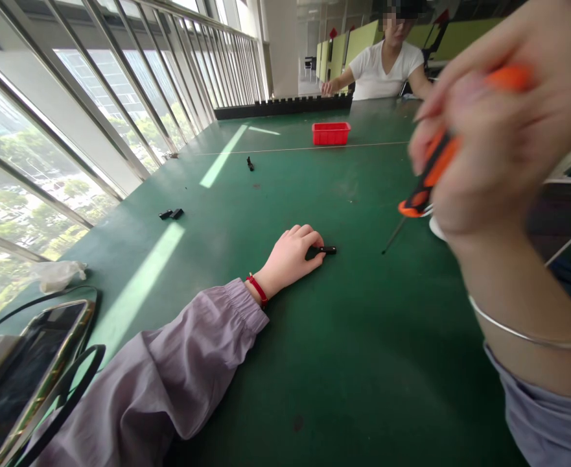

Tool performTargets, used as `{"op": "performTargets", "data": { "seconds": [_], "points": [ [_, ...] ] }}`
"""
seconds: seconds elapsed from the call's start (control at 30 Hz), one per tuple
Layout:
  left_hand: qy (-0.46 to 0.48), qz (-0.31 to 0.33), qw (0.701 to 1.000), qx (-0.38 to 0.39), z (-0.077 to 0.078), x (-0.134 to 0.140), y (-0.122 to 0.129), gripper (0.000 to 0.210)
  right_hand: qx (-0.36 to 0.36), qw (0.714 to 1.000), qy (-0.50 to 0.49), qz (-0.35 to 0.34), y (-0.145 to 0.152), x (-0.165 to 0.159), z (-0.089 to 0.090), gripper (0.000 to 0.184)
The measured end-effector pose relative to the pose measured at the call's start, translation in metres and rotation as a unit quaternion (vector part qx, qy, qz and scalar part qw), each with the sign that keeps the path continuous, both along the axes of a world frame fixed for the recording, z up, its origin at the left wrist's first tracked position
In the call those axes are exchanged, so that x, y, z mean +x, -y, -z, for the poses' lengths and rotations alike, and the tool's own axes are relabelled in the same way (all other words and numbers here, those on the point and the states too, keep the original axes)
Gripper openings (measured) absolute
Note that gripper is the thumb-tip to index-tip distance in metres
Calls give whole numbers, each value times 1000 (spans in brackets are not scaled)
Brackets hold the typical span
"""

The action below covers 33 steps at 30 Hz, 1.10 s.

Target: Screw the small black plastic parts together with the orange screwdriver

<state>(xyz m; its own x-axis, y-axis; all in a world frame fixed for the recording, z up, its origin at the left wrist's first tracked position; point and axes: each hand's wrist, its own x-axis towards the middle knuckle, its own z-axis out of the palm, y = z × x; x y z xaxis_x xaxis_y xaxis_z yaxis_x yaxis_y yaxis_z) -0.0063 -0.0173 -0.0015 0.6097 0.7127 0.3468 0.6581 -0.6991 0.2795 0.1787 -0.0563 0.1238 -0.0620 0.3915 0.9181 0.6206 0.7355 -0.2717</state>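
Observation:
My left hand (292, 255) lies on the green table (343, 337), arm stretched out, fingers closed on a small black part (325, 250) that pokes out to the right. My right hand (503, 123) is raised close to the camera and grips an orange-and-black screwdriver (426, 178). Its thin shaft points down-left, and the tip (386, 250) hovers just above the table, to the right of the black part. A silver bangle circles my right wrist and a red band my left.
A red bin (330, 133) stands far across the table, before a seated person in a white shirt (386, 65). Small black parts (171, 213) and another (250, 163) lie at left. A phone (27, 363) with a cable sits at near left. Windows run along the left.

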Motion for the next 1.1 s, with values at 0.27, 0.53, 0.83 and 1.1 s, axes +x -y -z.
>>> {"op": "performTargets", "data": {
  "seconds": [0.27,0.53,0.83,1.1],
  "points": [
    [-19,-3,1000,18,-1,1,1,11,-3,996,53,67,-47,-14,59,15],
    [-20,-4,1000,16,-2,1,2,11,-95,995,26,30,-42,-7,78,14],
    [-20,-5,1000,15,-1,2,1,10,-232,969,-83,-14,-18,14,120,27],
    [9,-42,999,29,-4,2,5,14,-172,976,-119,-55,-13,12,127,15]
  ]
}}
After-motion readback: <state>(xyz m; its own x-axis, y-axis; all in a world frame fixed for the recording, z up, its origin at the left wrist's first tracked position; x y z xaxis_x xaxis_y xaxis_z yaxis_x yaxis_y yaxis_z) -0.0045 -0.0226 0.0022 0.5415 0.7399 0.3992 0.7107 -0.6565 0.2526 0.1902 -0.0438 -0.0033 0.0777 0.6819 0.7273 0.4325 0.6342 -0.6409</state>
